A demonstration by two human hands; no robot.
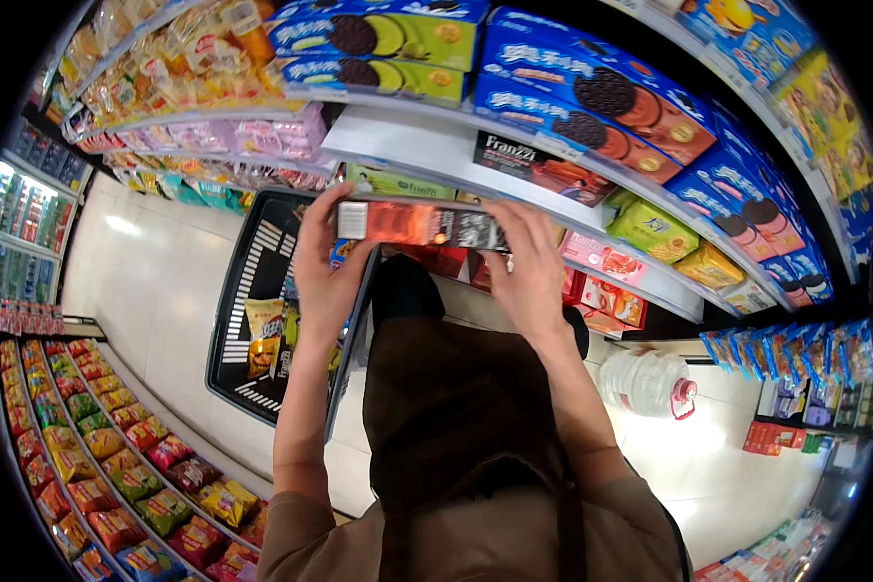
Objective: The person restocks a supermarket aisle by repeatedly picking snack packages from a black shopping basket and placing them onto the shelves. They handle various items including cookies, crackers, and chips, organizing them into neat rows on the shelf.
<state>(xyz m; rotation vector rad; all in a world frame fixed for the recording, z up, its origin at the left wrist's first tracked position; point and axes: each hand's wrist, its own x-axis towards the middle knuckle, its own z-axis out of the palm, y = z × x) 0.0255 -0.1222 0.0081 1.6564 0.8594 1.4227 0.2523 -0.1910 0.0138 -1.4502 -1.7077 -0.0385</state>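
Note:
Between my two hands is a black and red Franzzi biscuit box [400, 222], held level with a narrow printed side up. My left hand [327, 254] grips its left end, thumb below and fingers over the far edge. On the right end, my right hand [527, 265] has its fingers across the top and its thumb at the near edge. Just beyond the box is a white shelf [407, 138], with a similar dark Franzzi box [542, 167] lying on it. A black shopping basket [236, 291] is beside my left forearm, with snack packets [265, 335] inside.
Blue Oreo boxes [589, 94] fill the shelf above. Green cracker packs [655, 229] and red boxes [615, 302] sit lower right. A large clear water bottle [640, 382] lies on the floor at right. Shelves of bagged snacks [145, 425] line the left, near drinks coolers [33, 211].

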